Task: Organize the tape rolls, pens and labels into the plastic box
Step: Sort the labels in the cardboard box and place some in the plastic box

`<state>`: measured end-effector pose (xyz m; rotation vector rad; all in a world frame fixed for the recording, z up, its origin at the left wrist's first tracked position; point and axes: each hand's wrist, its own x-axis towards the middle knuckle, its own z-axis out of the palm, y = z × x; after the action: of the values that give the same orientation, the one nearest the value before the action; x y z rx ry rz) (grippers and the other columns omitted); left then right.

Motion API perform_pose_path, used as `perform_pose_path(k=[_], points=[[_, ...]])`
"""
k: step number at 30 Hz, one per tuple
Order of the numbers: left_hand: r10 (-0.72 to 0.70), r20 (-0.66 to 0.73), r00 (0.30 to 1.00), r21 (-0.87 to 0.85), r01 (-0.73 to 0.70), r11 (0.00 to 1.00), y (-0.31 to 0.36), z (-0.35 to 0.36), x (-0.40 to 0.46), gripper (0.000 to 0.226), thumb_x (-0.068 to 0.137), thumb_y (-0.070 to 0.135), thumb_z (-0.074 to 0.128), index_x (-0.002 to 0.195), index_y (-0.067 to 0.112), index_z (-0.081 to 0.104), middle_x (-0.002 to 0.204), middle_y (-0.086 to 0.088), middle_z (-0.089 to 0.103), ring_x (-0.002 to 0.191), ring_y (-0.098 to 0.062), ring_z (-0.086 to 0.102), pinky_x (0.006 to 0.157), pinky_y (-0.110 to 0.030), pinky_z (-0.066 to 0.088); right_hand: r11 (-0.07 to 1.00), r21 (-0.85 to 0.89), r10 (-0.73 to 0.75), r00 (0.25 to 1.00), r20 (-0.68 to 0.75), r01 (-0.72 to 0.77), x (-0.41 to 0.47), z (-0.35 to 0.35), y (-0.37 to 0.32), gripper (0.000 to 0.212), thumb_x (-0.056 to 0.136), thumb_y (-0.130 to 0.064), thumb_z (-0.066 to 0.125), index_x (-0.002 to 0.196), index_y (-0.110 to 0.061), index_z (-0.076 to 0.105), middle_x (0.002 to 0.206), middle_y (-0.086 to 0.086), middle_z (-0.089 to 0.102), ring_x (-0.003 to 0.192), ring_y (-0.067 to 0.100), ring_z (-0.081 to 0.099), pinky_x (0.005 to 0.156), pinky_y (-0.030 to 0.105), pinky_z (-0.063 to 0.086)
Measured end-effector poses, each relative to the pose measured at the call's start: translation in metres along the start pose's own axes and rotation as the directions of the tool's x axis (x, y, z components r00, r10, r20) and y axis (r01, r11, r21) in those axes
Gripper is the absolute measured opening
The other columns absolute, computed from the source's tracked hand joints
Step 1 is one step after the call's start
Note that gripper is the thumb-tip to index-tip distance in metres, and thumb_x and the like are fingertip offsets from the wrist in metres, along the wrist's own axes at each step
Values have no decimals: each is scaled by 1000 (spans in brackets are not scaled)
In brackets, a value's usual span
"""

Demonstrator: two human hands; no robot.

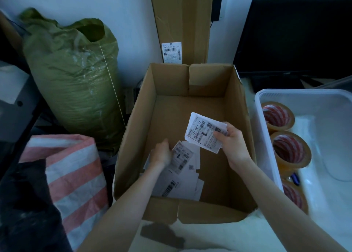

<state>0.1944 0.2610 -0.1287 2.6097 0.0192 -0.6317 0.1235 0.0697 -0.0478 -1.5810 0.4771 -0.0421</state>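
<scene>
Far left of frame: a green woven sack stands against the wall, with a red-and-white striped bag below it at lower left; neither belongs to the task. Centre: an open cardboard box holds a loose heap of labels on its floor, toward the lower left of the box interior. The left hand reaches down into the box, fingers curled at the edge of the top sheet of the heap; it appears to be picking up or peeling off the next label, though whether it has a firm grip cannot be told. Just right of it, the right hand pinches a small stack of collected labels between thumb and fingers, lifted clear of the box floor and tilted. Judgement: the right hand serves as the collector so the sheets stay squared and go across in one batch. Right of frame: the plastic box, white and translucent, sits just beside the cardboard box. Three tape rolls stand in a column along its left wall, and a dark blue pen lies between the lower two, leaving the floor to the right open for labels. Judgement: tape rolls and at least one pen done; labels remain. A dark monitor stands at upper right.
</scene>
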Motion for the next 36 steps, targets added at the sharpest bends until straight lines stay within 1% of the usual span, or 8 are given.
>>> perform_pose_path(k=[6,10,14,18,24,27,31,36], points=[[-56,-201,978,-280,-2,960,-2,-26,7,10,91,13,60,100,16,64,105,-3,66,98,-17,63,78,-27,46,999,49,5,999,-52,-2,0,-1,-1,21,98,-6,45,102,-20,60,95,-2,64,92,9,62,71,22,48],[-43,23,999,-221,47,974,6,-14,7,49,89,27,65,133,12,48,131,-8,55,117,-24,56,94,-34,48,999,33,9,999,-32,-8,-1,0,-2,21,98,-5,44,103,-18,60,95,-1,64,93,12,62,73,24,48],[-70,143,987,39,65,997,5,20,9,88,68,50,79,140,20,37,139,-6,46,127,-28,46,101,-51,44,1000,24,14,999,-40,-13,-2,-1,-3,21,98,-5,44,100,-19,60,94,-2,65,91,11,62,71,22,48],[56,11,998,97,-57,994,2,24,9,34,89,30,62,120,21,51,119,-2,61,119,-24,55,110,-53,30,999,36,24,998,-54,-22,-2,-2,-3,22,98,-6,44,98,-21,60,95,-2,65,92,11,63,70,22,48],[-21,-233,972,-130,-10,991,-2,-12,6,5,90,27,61,93,25,58,103,2,60,89,-18,62,76,-36,56,1000,18,24,998,-62,-23,0,-2,-1,20,98,-5,43,106,-14,60,97,1,64,97,16,61,71,23,47],[-141,-283,949,-534,-34,845,14,-41,-10,4,90,19,63,93,20,60,97,6,59,92,-15,60,66,-24,49,1000,22,24,998,-64,-23,0,-1,-1,20,98,-5,43,105,-15,59,99,2,64,100,20,61,80,32,52],[-165,-64,984,-961,-16,275,41,-67,-47,13,88,15,66,101,17,65,96,-1,71,89,-14,70,71,-22,57,991,111,76,996,-42,-71,1,-2,0,22,98,-6,44,104,-19,60,105,6,66,105,24,62,95,47,51],[-20,25,999,-959,30,283,57,-44,-68,25,86,15,70,109,21,66,94,1,75,87,-14,73,73,-24,58,969,214,116,993,35,-121,2,-1,2,23,98,-6,45,112,-16,60,110,8,67,108,27,62,96,52,49]])
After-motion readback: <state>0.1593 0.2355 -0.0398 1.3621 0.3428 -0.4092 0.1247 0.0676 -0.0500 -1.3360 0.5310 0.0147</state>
